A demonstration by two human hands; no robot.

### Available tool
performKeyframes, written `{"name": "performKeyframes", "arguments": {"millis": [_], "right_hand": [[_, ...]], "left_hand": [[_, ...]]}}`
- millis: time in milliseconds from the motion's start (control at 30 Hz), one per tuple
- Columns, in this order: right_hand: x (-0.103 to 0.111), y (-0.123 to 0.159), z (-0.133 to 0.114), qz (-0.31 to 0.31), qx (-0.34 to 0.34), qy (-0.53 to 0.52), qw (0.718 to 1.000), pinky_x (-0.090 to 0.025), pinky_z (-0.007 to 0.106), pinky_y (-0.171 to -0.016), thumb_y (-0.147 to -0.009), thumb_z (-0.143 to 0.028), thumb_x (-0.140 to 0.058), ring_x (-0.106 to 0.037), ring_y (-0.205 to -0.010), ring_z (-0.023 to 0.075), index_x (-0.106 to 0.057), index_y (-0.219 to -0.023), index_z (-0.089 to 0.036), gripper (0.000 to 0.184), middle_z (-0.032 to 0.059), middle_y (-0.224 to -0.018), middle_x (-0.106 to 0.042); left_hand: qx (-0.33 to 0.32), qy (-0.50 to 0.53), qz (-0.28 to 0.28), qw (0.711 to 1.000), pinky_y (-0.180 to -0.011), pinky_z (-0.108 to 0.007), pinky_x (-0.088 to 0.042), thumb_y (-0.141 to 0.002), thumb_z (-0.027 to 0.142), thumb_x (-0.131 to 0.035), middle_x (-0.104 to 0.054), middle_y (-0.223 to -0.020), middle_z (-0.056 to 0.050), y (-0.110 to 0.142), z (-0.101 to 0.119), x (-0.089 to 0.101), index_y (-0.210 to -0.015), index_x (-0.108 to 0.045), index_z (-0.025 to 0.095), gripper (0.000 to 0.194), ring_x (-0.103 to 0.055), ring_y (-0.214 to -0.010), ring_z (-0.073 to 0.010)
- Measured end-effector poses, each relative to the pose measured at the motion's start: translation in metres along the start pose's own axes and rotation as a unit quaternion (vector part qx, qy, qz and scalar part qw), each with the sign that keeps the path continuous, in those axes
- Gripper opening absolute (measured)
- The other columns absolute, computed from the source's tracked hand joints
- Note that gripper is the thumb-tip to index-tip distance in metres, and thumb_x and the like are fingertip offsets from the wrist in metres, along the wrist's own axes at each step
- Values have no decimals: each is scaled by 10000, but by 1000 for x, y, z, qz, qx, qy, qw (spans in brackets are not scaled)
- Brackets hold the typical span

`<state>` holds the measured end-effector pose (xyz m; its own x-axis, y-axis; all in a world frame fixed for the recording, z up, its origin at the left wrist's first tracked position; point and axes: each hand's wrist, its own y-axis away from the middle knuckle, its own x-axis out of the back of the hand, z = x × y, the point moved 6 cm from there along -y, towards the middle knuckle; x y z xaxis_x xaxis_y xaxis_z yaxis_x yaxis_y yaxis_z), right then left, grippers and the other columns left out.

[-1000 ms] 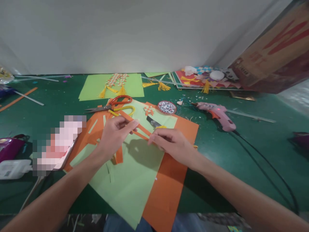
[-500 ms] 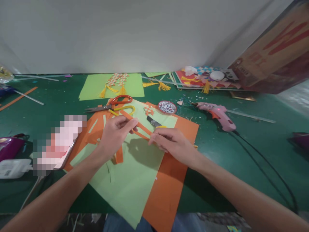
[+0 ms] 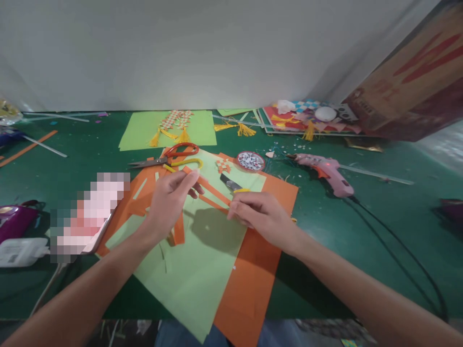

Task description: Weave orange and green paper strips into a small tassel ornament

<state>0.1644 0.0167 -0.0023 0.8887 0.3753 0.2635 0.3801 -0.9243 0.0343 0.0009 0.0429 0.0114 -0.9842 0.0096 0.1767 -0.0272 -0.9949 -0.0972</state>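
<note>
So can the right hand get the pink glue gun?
Probably yes: nothing tall stands between the right hand and the pink glue gun on its right. But it's holding an orange paper strip, so it might need to let go first.

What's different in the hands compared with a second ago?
The left hand has shifted slightly up and left along the held orange paper; the right hand has edged slightly right, so they are a little farther apart. Both keep their hold; nothing was let go. The scissors, cutter and glue gun stayed put.
</note>
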Motion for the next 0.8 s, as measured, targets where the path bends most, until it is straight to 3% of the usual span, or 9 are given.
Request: {"name": "performKeyframes", "arguments": {"millis": [500, 633, 800], "right_hand": [[3, -1, -4, 19, 1, -10, 1000, -183, 230, -413, -675, -263, -440, -258, -445, 68, -482, -477, -180, 219, -47, -458, -326], [4, -1, -6, 21, 3, -13, 1000, -184, 228, -415, -648, -262, -428, -256, -450, 72, -450, -461, -186, 203, -49, -454, -305], [-7, 0, -3, -70, 0, 73, 995, -195, 227, -433, -677, -244, -383, -266, -467, 72, -407, -491, -189, 196, -43, -482, -339]], "left_hand": [[-39, 15, 55, 998, -555, -235, -467, -824, 342, -620, -617, -579, 11, -4, 3, 9, -651, -674, 192, 236, -559, -555, -109], [-44, 51, 98, 993, -544, -234, -454, -822, 356, -626, -642, -655, -4, -8, 4, 18, -656, -676, 188, 242, -553, -555, -99], [-42, 55, 117, 991, -537, -236, -458, -843, 359, -601, -627, -687, -8, -11, 6, 24, -649, -644, 186, 263, -546, -559, -98]]}}
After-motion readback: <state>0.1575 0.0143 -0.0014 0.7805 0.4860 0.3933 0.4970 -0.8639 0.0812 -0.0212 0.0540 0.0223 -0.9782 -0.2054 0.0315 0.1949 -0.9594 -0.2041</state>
